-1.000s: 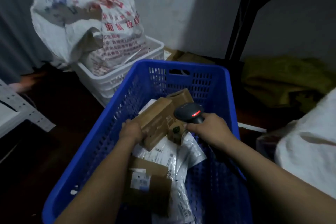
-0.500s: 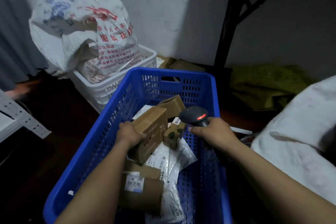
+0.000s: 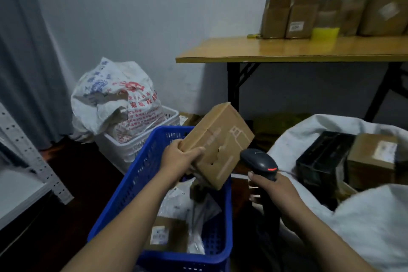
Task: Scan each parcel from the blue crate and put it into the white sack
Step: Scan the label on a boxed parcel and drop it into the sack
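Note:
My left hand [image 3: 180, 158] grips a brown cardboard parcel [image 3: 218, 142] by its near-left corner and holds it tilted above the far end of the blue crate [image 3: 134, 185]. My right hand [image 3: 272, 188] grips a black handheld scanner [image 3: 259, 161] just right of the parcel; a red light glows on its head. The crate still holds a labelled brown box [image 3: 166, 234] and several white plastic mailers [image 3: 183, 202]. The white sack [image 3: 364, 223] lies open at the right, with a black box [image 3: 320, 161] and a brown box [image 3: 373, 157] inside it.
A printed white bag [image 3: 114, 99] sits in a white crate [image 3: 136, 146] behind the blue one. A wooden table [image 3: 287, 50] against the back wall carries several cardboard boxes [image 3: 291, 17]. A white metal shelf [image 3: 26, 161] stands at the left.
My left hand has lifted the brown parcel out of the crate and up to the right. My right hand with the scanner has moved right, out of the crate. The view has tilted upward.

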